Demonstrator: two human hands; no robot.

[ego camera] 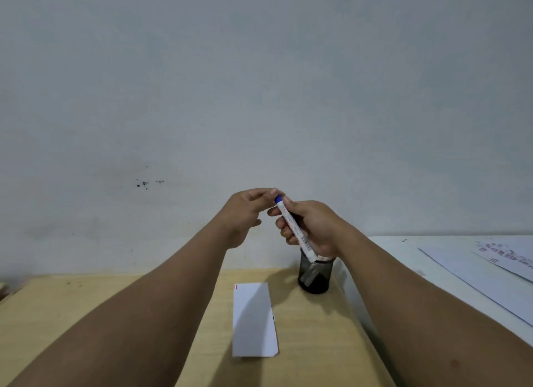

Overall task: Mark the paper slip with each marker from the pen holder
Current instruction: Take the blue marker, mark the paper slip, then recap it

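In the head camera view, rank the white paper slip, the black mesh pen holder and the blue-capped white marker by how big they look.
1. White paper slip, clearly largest.
2. Black mesh pen holder and blue-capped white marker: too close to rank; the marker is raised nearer the camera and partly covered by the hands.

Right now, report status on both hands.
Right hand grips blue-capped marker. Left hand pinches its cap. Paper slip clear, red marks at one corner.

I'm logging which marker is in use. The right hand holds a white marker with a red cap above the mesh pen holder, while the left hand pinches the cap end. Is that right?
Not quite: the cap is blue, not red, as the head view shows. The right hand holds the white marker above the mesh pen holder, and the left hand pinches at the cap end.
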